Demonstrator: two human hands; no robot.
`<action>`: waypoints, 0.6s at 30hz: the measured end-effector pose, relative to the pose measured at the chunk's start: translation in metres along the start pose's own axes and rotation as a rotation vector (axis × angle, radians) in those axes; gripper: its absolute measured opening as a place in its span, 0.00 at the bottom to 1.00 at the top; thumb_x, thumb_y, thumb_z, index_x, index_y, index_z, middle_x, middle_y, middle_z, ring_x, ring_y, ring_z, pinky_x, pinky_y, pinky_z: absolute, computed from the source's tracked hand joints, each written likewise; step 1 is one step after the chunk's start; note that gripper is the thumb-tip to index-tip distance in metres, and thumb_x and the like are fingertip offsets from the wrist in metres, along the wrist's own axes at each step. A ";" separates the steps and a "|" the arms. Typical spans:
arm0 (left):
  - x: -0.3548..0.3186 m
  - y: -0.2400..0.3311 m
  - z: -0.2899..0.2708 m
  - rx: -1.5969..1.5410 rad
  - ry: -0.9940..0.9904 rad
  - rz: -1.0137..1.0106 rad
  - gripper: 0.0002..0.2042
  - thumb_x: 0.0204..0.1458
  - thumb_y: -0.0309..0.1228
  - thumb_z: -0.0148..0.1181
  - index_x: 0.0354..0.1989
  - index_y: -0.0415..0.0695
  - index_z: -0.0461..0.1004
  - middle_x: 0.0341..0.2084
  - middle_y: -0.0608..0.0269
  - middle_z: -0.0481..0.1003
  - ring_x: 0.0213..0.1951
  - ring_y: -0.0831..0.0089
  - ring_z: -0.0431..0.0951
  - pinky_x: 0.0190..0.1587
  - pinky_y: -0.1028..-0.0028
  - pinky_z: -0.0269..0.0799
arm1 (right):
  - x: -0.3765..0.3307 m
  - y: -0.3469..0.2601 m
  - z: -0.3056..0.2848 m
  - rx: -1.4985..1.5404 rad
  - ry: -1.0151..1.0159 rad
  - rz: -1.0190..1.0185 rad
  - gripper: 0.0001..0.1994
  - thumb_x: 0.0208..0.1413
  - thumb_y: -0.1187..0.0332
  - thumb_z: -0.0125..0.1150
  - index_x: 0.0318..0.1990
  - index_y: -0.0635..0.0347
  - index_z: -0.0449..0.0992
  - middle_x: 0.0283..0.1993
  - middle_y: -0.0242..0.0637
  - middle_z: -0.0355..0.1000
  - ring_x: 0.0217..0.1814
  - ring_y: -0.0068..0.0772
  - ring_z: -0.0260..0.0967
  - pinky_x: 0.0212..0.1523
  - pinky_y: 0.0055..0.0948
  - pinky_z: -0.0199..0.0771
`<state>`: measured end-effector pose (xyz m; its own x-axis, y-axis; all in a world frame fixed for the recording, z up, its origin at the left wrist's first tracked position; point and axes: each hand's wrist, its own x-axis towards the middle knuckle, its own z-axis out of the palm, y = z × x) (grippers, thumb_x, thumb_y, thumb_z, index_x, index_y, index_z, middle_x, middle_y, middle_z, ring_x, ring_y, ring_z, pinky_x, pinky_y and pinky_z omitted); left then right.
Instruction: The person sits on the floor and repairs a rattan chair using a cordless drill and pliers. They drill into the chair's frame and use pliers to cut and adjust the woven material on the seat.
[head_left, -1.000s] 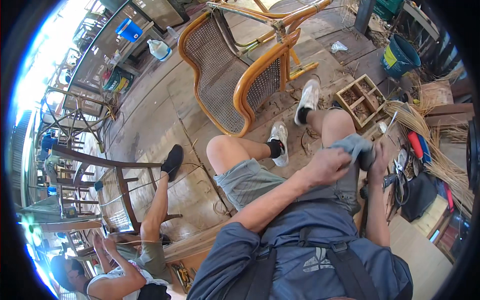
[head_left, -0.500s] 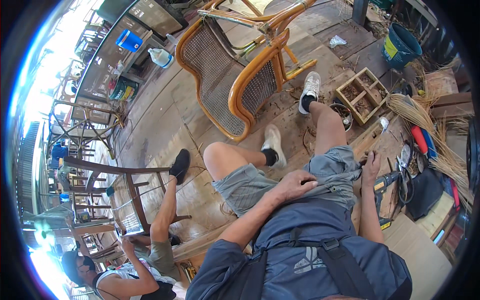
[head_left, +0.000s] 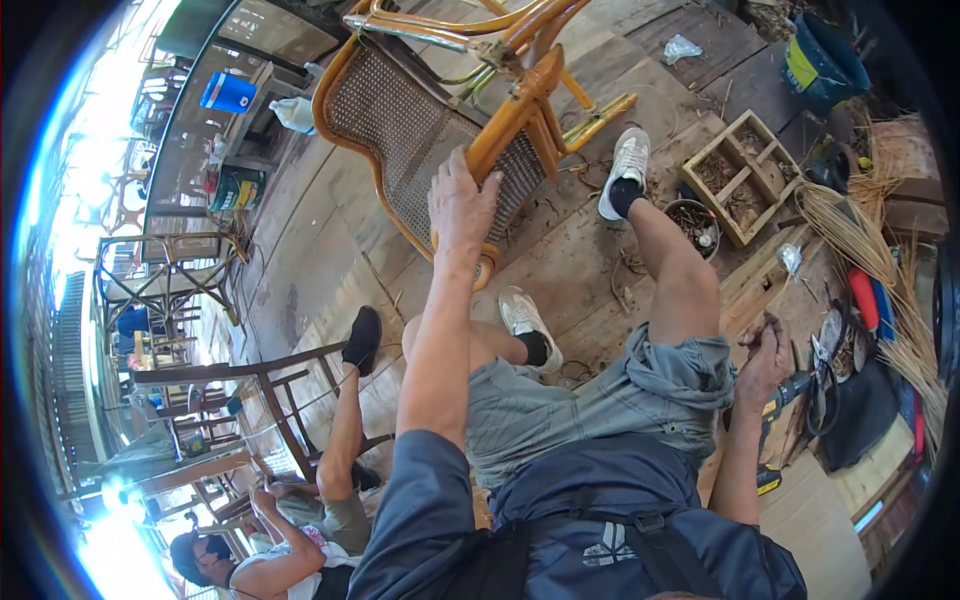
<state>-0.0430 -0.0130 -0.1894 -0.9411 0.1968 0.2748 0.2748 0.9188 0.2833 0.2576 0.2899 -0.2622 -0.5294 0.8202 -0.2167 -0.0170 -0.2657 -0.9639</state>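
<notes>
A rattan chair (head_left: 400,120) with a woven cane seat and back and a glossy orange-brown frame lies tipped on the floor ahead. My left hand (head_left: 463,205) stretches out to it, its fingers closed over the curved frame rail. My right hand (head_left: 765,355) is beside my right thigh, palm turned up and fingers loosely curled and apart, with nothing visible in them. Near that hand lie a cordless drill (head_left: 772,415) and black-handled scissors (head_left: 822,385).
At the right are a divided wooden box (head_left: 740,180), a small bucket (head_left: 692,222), a dark bucket (head_left: 825,65) and bundled rattan strips (head_left: 860,240). A person (head_left: 290,565) sits at lower left beside a wooden chair (head_left: 270,375). A blue container (head_left: 228,92) stands farther back.
My left hand has left my lap and reached forward onto the chair frame. My right hand has moved off the shorts' edge, slightly outward, turning palm up. The view has shifted a little.
</notes>
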 end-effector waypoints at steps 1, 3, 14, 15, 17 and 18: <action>-0.011 -0.005 0.008 -0.003 -0.012 0.011 0.29 0.47 0.33 0.63 0.58 0.38 0.61 0.47 0.46 0.70 0.49 0.49 0.69 0.52 0.57 0.64 | 0.004 -0.003 0.006 0.014 0.009 0.011 0.10 0.63 0.74 0.46 0.46 0.66 0.72 0.30 0.31 0.64 0.30 0.19 0.63 0.33 0.20 0.66; -0.037 -0.008 0.028 -0.010 -0.012 0.047 0.28 0.48 0.31 0.61 0.58 0.38 0.61 0.48 0.46 0.70 0.47 0.50 0.70 0.50 0.57 0.66 | 0.025 -0.004 0.026 0.043 -0.064 -0.092 0.10 0.63 0.75 0.46 0.47 0.67 0.72 0.31 0.32 0.65 0.31 0.19 0.63 0.34 0.20 0.66; -0.180 0.072 0.065 -0.329 -0.559 0.018 0.28 0.42 0.22 0.61 0.56 0.36 0.61 0.52 0.44 0.65 0.53 0.46 0.65 0.57 0.56 0.60 | 0.116 -0.070 0.206 -0.157 -0.199 -0.684 0.11 0.58 0.83 0.49 0.46 0.64 0.74 0.38 0.28 0.67 0.35 0.14 0.62 0.34 0.15 0.64; -0.183 0.080 0.067 -0.304 -0.600 0.019 0.29 0.41 0.22 0.62 0.56 0.37 0.61 0.52 0.44 0.65 0.53 0.46 0.65 0.57 0.57 0.60 | 0.120 -0.068 0.208 -0.174 -0.231 -0.671 0.12 0.57 0.83 0.49 0.45 0.63 0.74 0.37 0.28 0.67 0.35 0.13 0.61 0.34 0.15 0.63; -0.187 0.089 0.073 -0.264 -0.671 0.023 0.30 0.41 0.22 0.62 0.56 0.38 0.61 0.52 0.46 0.65 0.53 0.47 0.64 0.58 0.57 0.60 | 0.124 -0.055 0.204 -0.159 -0.281 -0.645 0.12 0.54 0.85 0.50 0.44 0.63 0.74 0.34 0.29 0.66 0.34 0.15 0.61 0.35 0.15 0.62; -0.188 0.091 0.075 -0.243 -0.698 0.026 0.31 0.40 0.22 0.62 0.57 0.38 0.60 0.53 0.47 0.64 0.53 0.48 0.64 0.58 0.58 0.61 | 0.128 -0.048 0.199 -0.181 -0.310 -0.650 0.12 0.54 0.86 0.50 0.43 0.63 0.74 0.33 0.30 0.65 0.34 0.16 0.61 0.35 0.16 0.62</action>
<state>0.1441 0.0593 -0.2837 -0.8178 0.4636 -0.3410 0.2582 0.8251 0.5026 0.0217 0.3067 -0.2128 -0.6756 0.5957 0.4344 -0.2829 0.3346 -0.8989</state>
